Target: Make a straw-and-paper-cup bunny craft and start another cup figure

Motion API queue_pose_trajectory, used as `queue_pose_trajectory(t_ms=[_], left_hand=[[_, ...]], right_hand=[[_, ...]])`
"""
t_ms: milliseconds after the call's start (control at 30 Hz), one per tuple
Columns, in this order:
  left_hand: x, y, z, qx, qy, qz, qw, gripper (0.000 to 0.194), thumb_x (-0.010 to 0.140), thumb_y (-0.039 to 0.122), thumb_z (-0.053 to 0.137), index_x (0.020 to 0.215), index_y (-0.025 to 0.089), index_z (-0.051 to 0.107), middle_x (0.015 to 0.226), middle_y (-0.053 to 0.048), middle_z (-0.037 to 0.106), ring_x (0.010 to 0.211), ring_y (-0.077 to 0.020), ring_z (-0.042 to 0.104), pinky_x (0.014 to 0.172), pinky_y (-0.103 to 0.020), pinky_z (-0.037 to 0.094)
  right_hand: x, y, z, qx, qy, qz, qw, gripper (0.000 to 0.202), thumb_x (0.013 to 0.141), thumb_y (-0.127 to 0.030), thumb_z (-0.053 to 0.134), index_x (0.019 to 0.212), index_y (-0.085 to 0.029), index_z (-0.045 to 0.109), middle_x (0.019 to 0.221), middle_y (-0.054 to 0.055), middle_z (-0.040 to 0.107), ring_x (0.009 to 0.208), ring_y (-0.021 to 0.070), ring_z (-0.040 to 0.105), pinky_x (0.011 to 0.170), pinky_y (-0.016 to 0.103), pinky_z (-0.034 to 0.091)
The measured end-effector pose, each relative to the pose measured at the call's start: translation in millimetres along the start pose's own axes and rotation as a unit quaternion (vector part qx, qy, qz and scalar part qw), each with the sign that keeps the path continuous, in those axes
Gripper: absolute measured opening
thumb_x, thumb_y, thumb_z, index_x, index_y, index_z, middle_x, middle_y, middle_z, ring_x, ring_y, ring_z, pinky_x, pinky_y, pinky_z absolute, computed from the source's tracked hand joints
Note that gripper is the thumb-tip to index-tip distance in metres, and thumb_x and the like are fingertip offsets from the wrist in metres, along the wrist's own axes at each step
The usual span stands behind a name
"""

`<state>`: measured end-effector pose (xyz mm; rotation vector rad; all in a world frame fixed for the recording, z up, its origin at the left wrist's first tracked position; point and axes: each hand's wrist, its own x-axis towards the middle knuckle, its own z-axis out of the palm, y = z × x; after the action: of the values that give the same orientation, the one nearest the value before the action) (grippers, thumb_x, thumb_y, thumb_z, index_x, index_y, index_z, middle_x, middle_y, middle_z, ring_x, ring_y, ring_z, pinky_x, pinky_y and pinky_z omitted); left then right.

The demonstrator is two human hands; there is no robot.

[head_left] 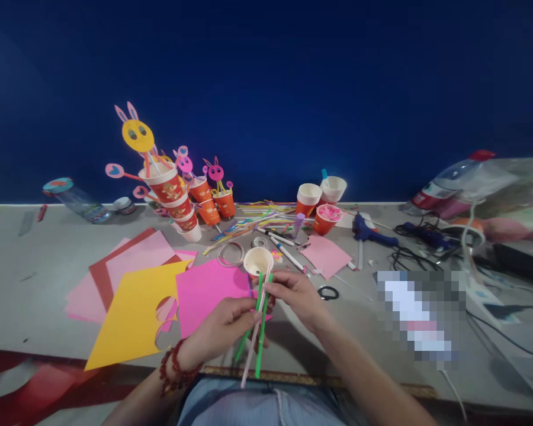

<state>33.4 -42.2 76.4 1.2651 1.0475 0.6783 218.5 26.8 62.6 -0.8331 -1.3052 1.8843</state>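
Blue clothing (244,409) lay nearest | left hand (224,325), right hand (298,297): grip pinched green and pink straws (260,350) | light, even pressure seemed best

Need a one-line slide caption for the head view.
Left hand and right hand hold green and pale straws at a table with yellow paper and bunny-topped cups.
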Motion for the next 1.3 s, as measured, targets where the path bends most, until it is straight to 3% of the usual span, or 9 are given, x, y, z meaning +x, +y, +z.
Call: queue_pose_trajectory(t_ms=[333, 600, 833, 1300], left_hand=[[1.0, 9.0, -4.5, 0.008, -0.023, -0.015, 1.000, 0.050, 0.091, 0.058, 0.059, 0.102, 0.011, 0.074, 0.078, -0.008, 0.077, 0.072, -0.0226, 0.073, 0.070, -0.030, 0.054], [-0.6, 2.0, -3.1, -0.062, -0.033, -0.082, 0.994, 0.054, 0.088, 0.062, 0.060, 0.108, 0.013, 0.070, 0.069, -0.007, 0.075, 0.058, -0.0203, 0.071, 0.055, -0.027, 0.054], [1.2, 7.5, -2.8, -0.050, -0.023, -0.060, 0.997, 0.053, 0.089, 0.066, 0.057, 0.086, 0.014, 0.068, 0.069, -0.008, 0.077, 0.056, -0.0184, 0.070, 0.057, -0.025, 0.053], [4.8, -1.5, -5.5, -0.125, -0.028, -0.083, 0.988, 0.052, 0.083, 0.062, 0.069, 0.081, 0.011, 0.073, 0.064, -0.011, 0.076, 0.052, -0.0191, 0.070, 0.053, -0.027, 0.057]], right_hand=[[-1.2, -0.2, -0.8, 0.005, 0.011, 0.010, 1.000, 0.035, 0.073, -0.050, 0.084, 0.076, -0.016, 0.076, 0.066, -0.001, 0.063, 0.060, 0.0123, 0.056, 0.060, 0.025, 0.047], [-1.0, -0.6, 0.4, 0.020, 0.012, 0.036, 0.999, 0.039, 0.069, -0.052, 0.087, 0.077, -0.015, 0.076, 0.062, -0.002, 0.064, 0.056, 0.0115, 0.056, 0.058, 0.025, 0.046], [-2.3, -1.7, 0.5, 0.018, 0.001, 0.042, 0.999, 0.039, 0.071, -0.051, 0.086, 0.081, -0.015, 0.077, 0.065, -0.001, 0.066, 0.058, 0.0117, 0.057, 0.061, 0.026, 0.046], [-0.5, -2.8, 0.6, 0.013, 0.004, 0.048, 0.999, 0.036, 0.067, -0.049, 0.089, 0.079, -0.016, 0.078, 0.065, -0.001, 0.067, 0.056, 0.0121, 0.058, 0.060, 0.026, 0.048]])
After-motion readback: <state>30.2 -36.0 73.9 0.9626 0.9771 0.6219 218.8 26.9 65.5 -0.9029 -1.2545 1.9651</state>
